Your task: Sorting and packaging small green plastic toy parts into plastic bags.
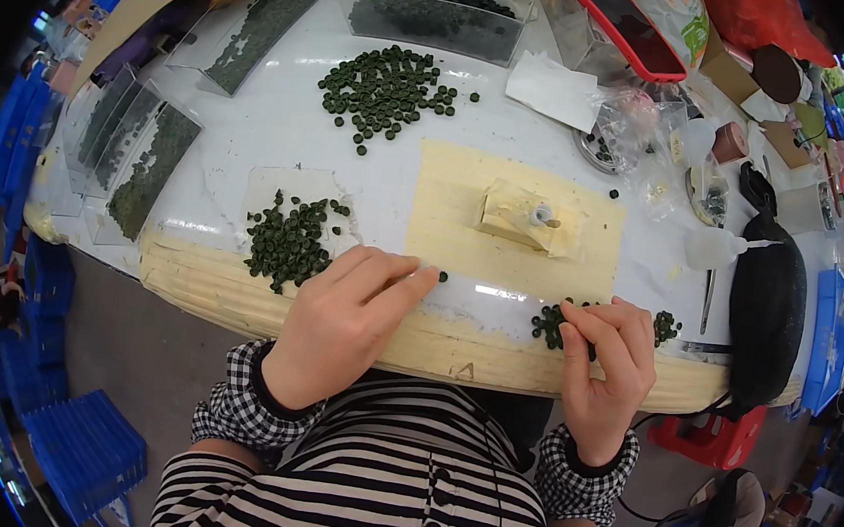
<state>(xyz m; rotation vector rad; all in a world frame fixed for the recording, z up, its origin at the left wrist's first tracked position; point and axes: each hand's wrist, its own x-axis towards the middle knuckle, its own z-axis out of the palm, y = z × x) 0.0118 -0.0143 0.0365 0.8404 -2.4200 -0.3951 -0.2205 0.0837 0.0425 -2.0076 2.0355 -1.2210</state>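
My left hand [342,322] is closed, its fingertips pinched together above the near edge of the table. A small dark green round piece [443,276] shows at those fingertips. My right hand [612,365] has its thumb and forefinger curled together over a small heap of the same pieces [549,325]; what lies between the tips is hidden. A larger green heap [289,240] lies just beyond my left hand, partly on a clear sheet. Ahead, a small tape-wrapped block [513,229] with a pale round post [542,215] on top stands on a yellow sheet [449,181].
Farther back lies another loose green heap [387,90]. Clear bins of green pieces [438,26] stand at the back and left [154,175]. To the right are a white squeeze bottle [712,249], tweezers [708,301], a black bag-like object [768,304], and a red-cased phone [628,26].
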